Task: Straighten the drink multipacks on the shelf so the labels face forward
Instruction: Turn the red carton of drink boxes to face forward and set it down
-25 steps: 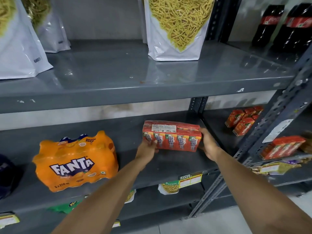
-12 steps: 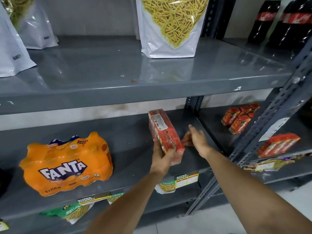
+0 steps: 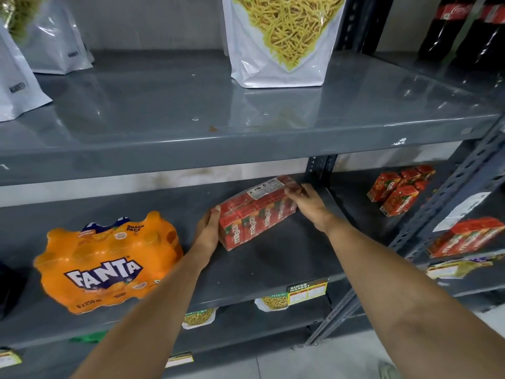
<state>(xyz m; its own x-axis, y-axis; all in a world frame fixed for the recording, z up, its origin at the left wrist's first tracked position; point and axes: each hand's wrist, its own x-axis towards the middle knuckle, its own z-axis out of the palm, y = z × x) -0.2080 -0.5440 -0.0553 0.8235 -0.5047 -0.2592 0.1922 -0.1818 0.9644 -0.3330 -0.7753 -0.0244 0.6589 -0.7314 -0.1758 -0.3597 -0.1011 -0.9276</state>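
A red shrink-wrapped multipack of juice cartons (image 3: 258, 214) sits on the grey middle shelf (image 3: 273, 263), angled with its far end toward the back right and its printed side showing. My left hand (image 3: 209, 232) grips its near left end. My right hand (image 3: 307, 199) holds its far right end, fingers over the top corner. To the left an orange Fanta multipack (image 3: 106, 262) lies on the same shelf, its label facing me and slightly tilted.
White noodle bags (image 3: 278, 39) stand on the shelf above. A grey upright post (image 3: 319, 168) stands right behind the red pack. The neighbouring rack on the right holds more red juice cartons (image 3: 399, 188), another red multipack (image 3: 464, 237) and dark cola bottles (image 3: 461, 26).
The red multipack was end-on in my left hand; it now lies lengthwise on the shelf with its printed side toward me, both hands on its ends.
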